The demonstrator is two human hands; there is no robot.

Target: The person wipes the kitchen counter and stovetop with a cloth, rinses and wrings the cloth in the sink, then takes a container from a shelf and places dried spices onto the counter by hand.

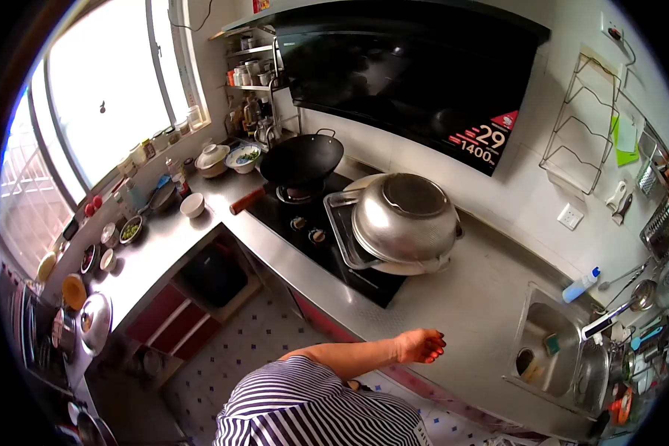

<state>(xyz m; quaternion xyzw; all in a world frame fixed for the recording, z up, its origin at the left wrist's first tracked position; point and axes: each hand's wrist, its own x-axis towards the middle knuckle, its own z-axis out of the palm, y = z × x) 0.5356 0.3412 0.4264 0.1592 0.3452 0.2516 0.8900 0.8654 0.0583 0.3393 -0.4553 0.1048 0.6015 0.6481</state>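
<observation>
My left hand (421, 346) is held in front of the striped shirt, over the counter's front edge. Its fingers are loosely curled, with the tips apart and nothing visible between them. Nearest to it is the bare metal counter (461, 327). Up and to the left, a large upturned metal basin (405, 223) rests on the right side of the black stove (290, 227), beside a metal rack tray (342, 236). A black wok (301, 158) with a wooden handle stands on the left burner. My right hand is out of view.
A sink (554, 353) with a sponge lies at the right, near hanging utensils and a blue-capped bottle (581, 285). Bowls, including a white one (192, 206), and a lidded pan (96, 323) line the left counter. A black range hood (409, 70) overhangs the stove.
</observation>
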